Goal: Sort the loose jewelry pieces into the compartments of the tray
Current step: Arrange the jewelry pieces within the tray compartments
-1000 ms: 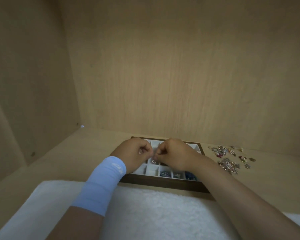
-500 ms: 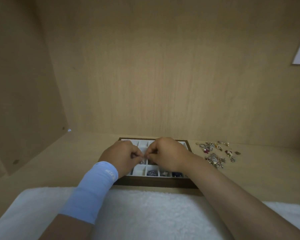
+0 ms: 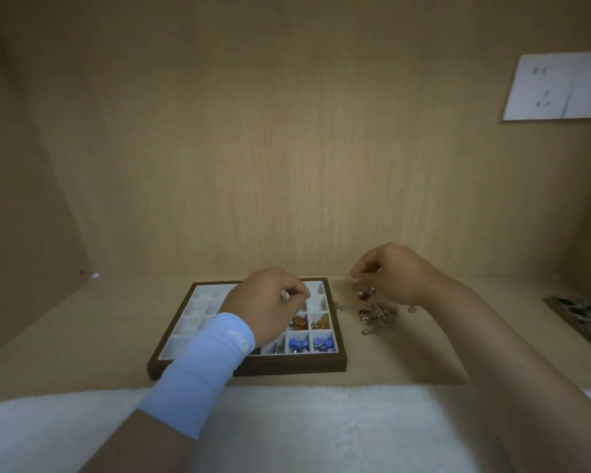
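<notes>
the tray [image 3: 287,367], a dark wooden frame with white compartments, sits on the table [image 3: 82,336] at lower centre of the frame. the left hand [image 3: 267,303] hovers over the tray's middle, fingers curled, pinching a small silvery piece [image 3: 285,295] above the compartments of the right-hand columns. just below that hand, orange pieces [image 3: 301,323] fill two neighbouring compartments, and blue pieces [image 3: 297,344] fill two in the bottom row at the tray's lower right corner. a light blue wrist sleeve [image 3: 202,370] covers the left forearm and hides part of the tray's front.

the loose jewelry [image 3: 376,312] lies in a scattered heap on the table just right of the tray. the right hand [image 3: 394,274] hangs directly above the heap's upper part, fingers curled with thumb and forefinger drawn together; i cannot tell whether they hold anything.

a white fleecy cloth [image 3: 287,428] spans the bottom of the frame, and a paper sheet [image 3: 560,87] hangs at upper right.
</notes>
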Tool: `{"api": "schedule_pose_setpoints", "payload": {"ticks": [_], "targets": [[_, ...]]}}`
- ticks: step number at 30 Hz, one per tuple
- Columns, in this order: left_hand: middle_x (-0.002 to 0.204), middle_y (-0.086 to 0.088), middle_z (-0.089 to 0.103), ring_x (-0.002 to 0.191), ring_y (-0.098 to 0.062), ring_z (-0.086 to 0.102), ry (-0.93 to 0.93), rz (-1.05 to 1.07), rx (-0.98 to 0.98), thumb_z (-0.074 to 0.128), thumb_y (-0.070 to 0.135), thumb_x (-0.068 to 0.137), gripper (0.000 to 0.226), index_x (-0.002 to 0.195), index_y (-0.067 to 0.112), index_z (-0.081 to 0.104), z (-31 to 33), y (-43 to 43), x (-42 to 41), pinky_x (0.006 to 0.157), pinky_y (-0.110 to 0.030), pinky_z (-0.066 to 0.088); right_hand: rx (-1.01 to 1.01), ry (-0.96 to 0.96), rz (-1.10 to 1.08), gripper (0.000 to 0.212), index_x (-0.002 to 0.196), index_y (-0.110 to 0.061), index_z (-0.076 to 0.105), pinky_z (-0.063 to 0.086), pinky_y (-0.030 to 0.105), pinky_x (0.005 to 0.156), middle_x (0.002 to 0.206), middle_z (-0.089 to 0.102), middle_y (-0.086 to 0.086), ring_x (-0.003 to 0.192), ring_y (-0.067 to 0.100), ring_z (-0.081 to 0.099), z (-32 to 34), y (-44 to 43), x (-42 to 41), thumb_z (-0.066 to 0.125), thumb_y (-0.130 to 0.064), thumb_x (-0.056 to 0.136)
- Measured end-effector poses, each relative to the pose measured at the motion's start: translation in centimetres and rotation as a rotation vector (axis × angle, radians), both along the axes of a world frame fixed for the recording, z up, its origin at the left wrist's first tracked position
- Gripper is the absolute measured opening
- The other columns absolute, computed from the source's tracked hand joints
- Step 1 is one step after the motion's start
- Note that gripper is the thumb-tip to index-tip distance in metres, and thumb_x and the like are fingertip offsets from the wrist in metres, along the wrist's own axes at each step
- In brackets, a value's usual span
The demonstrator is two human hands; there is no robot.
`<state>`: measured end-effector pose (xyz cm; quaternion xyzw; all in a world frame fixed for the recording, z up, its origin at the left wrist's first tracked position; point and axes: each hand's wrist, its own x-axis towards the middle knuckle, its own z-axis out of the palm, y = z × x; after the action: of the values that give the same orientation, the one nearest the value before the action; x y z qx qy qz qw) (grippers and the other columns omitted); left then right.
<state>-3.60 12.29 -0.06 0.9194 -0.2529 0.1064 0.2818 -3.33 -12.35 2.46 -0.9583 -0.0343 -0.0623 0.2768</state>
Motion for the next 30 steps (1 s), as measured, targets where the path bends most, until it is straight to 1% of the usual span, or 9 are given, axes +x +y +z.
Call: {"api": "schedule_pose_setpoints", "payload": {"ticks": [4,8,11,15,18,20,23,25,30], "targets": [[0.099,0.02,0.06,0.091,-0.002,0.056,0.028,-0.061,0.032,0.057,0.028,0.094,0.018,0.1,0.036,0.072,0.4,-4.0,1.1,0.084,-0.023,0.046,-0.008,0.073,0.023,0.025,0.076,-0.032,0.076,0.046,0.015,0.064,0.074,0.071,-0.014,0.069,0.002,0.062,0.0,-3.1,0.1,0.071,-0.01,0.086],[0.101,0.011,0.058,0.108,-0.015,0.054,0.047,-0.053,0.192,0.06,0.028,0.091,0.017,0.099,0.036,0.073,0.2,-7.5,2.4,0.097,-0.034,0.045,0.01,0.143,0.071,0.026,0.071,-0.033,0.077,0.055,0.027,0.064,0.068,0.072,-0.012,0.06,0.004,0.06,-0.4,-3.8,0.0,0.074,-0.011,0.083],[0.109,0.008,0.063,0.114,-0.018,0.049,0.018,-0.059,0.283,0.058,0.031,0.089,0.02,0.099,0.039,0.074,-0.2,-9.3,2.7,0.1,-0.033,0.04,0.009,0.22,0.124,0.02,0.082,-0.028,0.08,0.052,0.024,0.061,0.072,0.073,-0.008,0.057,0.002,0.057,-0.8,-4.1,0.1,0.077,-0.009,0.081],[0.097,0.014,0.069,0.108,-0.014,0.055,0.012,-0.143,0.314,0.061,0.036,0.088,0.017,0.097,0.039,0.075,-0.8,-10.1,2.6,0.103,-0.033,0.036,-0.044,0.275,0.152,0.021,0.095,-0.017,0.081,0.05,0.018,0.077,0.082,0.076,-0.007,0.072,-0.002,0.062,-1.4,-4.4,0.4,0.084,-0.009,0.076],[0.091,0.017,0.071,0.096,-0.007,0.062,0.042,-0.162,0.225,0.065,0.033,0.086,0.014,0.096,0.037,0.075,-1.1,-9.5,2.7,0.105,-0.036,0.04,-0.085,0.251,0.129,0.015,0.088,-0.02,0.082,0.043,0.007,0.06,0.065,0.068,-0.019,0.055,-0.014,0.056,-1.4,-4.6,0.5,0.083,-0.011,0.077],[0.08,0.021,0.065,0.086,-0.002,0.06,0.042,-0.17,0.173,0.067,0.029,0.085,0.011,0.092,0.035,0.074,-1.1,-9.1,2.7,0.103,-0.037,0.042,-0.093,0.238,0.115,0.013,0.085,-0.02,0.081,0.041,0.007,0.055,0.059,0.065,-0.019,0.05,-0.013,0.055,-1.3,-4.7,0.5,0.081,-0.009,0.078],[0.076,0.02,0.064,0.078,0.003,0.055,0.035,-0.214,0.117,0.072,0.034,0.079,0.003,0.08,0.031,0.072,-0.8,-9.1,2.5,0.099,-0.037,0.044,-0.034,0.233,0.126,0.013,0.086,-0.019,0.08,0.05,0.018,0.065,0.064,0.068,-0.015,0.06,-0.001,0.059,-0.9,-4.5,0.3,0.079,-0.008,0.08],[0.079,0.019,0.066,0.083,0.002,0.056,0.063,-0.253,0.134,0.075,0.041,0.073,0.011,0.078,0.032,0.073,-0.4,-9.2,2.2,0.098,-0.034,0.043,-0.01,0.261,0.158,0.013,0.088,-0.019,0.081,0.053,0.025,0.072,0.062,0.068,-0.017,0.064,0.0,0.06,-0.6,-4.1,0.1,0.08,-0.009,0.079],[0.094,0.018,0.069,0.097,-0.005,0.056,0.031,-0.289,0.409,0.071,0.044,0.077,0.013,0.088,0.04,0.076,-0.1,-9.6,2.0,0.102,-0.03,0.033,-0.046,0.357,0.219,0.017,0.085,-0.023,0.08,0.044,0.013,0.073,0.061,0.067,-0.021,0.061,-0.013,0.057,-0.8,-3.2,0.1,0.085,-0.011,0.074]]}}
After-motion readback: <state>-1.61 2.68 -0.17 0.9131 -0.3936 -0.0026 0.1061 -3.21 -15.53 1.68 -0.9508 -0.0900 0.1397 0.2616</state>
